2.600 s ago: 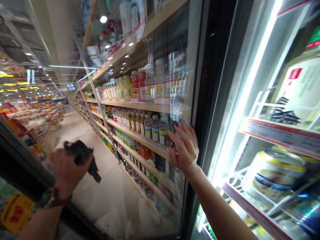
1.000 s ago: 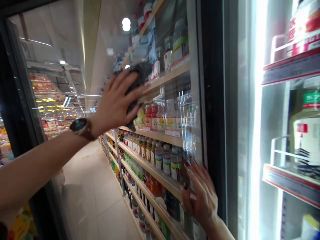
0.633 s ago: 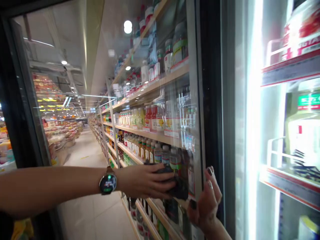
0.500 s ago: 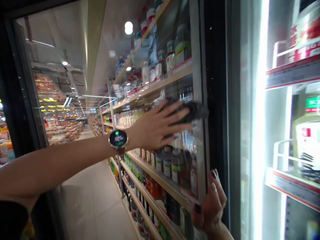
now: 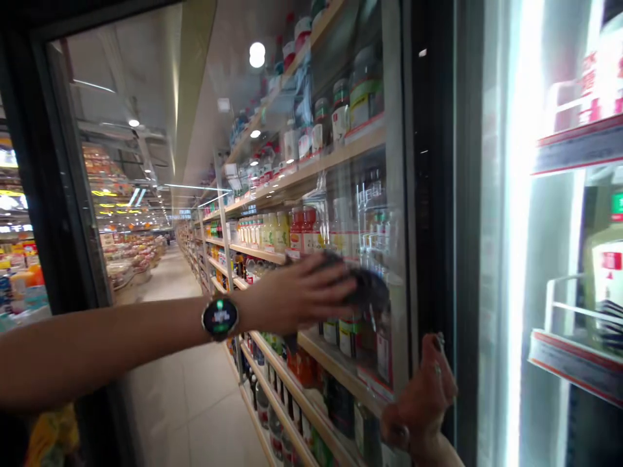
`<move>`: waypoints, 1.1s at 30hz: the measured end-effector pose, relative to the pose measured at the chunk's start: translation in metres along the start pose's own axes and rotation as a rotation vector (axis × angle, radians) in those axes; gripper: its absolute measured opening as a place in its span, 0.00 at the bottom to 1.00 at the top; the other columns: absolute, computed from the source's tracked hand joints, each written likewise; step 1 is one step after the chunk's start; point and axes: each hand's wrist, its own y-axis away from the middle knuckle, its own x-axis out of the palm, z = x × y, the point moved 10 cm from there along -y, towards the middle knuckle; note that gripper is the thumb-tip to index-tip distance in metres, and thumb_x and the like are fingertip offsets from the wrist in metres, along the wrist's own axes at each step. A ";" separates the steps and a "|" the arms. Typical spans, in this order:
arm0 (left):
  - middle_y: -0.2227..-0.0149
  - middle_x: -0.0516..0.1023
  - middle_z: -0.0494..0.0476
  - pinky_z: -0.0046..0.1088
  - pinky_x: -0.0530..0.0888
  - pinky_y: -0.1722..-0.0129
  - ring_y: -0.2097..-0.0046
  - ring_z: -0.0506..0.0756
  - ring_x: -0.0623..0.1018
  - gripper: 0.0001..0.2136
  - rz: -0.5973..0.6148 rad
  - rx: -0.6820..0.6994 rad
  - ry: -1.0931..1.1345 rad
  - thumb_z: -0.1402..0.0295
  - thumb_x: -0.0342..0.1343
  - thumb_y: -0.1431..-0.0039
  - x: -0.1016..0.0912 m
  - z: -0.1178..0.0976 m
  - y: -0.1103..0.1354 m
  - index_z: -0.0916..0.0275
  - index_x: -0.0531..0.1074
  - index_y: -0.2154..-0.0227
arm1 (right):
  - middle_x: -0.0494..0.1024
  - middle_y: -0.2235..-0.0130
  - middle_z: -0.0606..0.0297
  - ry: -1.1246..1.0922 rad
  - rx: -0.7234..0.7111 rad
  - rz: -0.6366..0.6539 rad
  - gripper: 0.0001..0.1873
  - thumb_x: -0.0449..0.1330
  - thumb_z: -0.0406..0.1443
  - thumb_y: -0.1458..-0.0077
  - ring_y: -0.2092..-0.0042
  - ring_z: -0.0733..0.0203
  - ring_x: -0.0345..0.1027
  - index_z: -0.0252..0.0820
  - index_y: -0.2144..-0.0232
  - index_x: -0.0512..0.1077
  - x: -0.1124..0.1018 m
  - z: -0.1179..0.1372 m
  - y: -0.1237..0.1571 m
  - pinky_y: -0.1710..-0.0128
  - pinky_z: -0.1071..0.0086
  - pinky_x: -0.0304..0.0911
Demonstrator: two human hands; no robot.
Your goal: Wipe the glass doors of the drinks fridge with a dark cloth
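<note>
I stand at an open cooler's glass door (image 5: pixel 233 162). My left hand (image 5: pixel 296 295) presses a dark cloth (image 5: pixel 365 288) flat against the pane near its right edge, fingers stretched over the cloth. A round watch (image 5: pixel 220 318) sits on that wrist. My right hand (image 5: pixel 421 405) curls round the door's black right edge (image 5: pixel 431 194) low down, fingers wrapped on the frame.
Through the glass, long wooden shelves (image 5: pixel 302 178) of bottled drinks run down an aisle with a pale tiled floor (image 5: pixel 195 402). To the right, the lit cooler interior (image 5: pixel 574 149) holds bottles on wire racks. The door's dark left frame (image 5: pixel 63 194) stands at the left.
My left hand swept the cloth over the glass: high up, down low, up near the edge, and now lower at mid height. My right hand shifted from the pane to gripping the door edge.
</note>
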 end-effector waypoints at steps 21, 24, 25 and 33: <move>0.29 0.58 0.65 0.63 0.55 0.29 0.25 0.70 0.52 0.29 -0.101 -0.860 -0.151 0.66 0.55 0.36 -0.028 0.026 0.185 0.53 0.62 0.32 | 0.60 0.28 0.45 0.041 -0.190 0.000 0.46 0.62 0.46 0.42 0.29 0.32 0.56 0.38 0.27 0.54 -0.002 0.022 -0.022 0.35 0.31 0.62; 0.40 0.73 0.52 0.49 0.54 0.26 0.31 0.61 0.65 0.26 0.044 -0.531 -0.030 0.64 0.60 0.40 0.010 -0.078 0.197 0.40 0.69 0.38 | 0.63 0.30 0.44 0.047 -0.181 0.000 0.45 0.62 0.47 0.42 0.30 0.31 0.58 0.40 0.27 0.55 -0.002 0.020 -0.022 0.37 0.33 0.65; 0.42 0.75 0.49 0.47 0.54 0.26 0.32 0.59 0.67 0.24 0.065 -0.478 -0.016 0.65 0.59 0.40 0.012 -0.083 0.204 0.38 0.71 0.41 | 0.64 0.31 0.43 0.056 -0.192 0.008 0.46 0.63 0.48 0.43 0.30 0.31 0.59 0.41 0.27 0.56 -0.001 0.020 -0.022 0.37 0.36 0.67; 0.25 0.46 0.60 0.60 0.55 0.27 0.26 0.73 0.53 0.28 -0.191 -1.173 -0.193 0.65 0.51 0.30 -0.064 0.112 0.271 0.59 0.57 0.30 | 0.62 0.29 0.42 0.074 -0.191 0.015 0.39 0.57 0.43 0.36 0.29 0.33 0.57 0.35 0.28 0.54 0.002 0.030 -0.030 0.35 0.32 0.62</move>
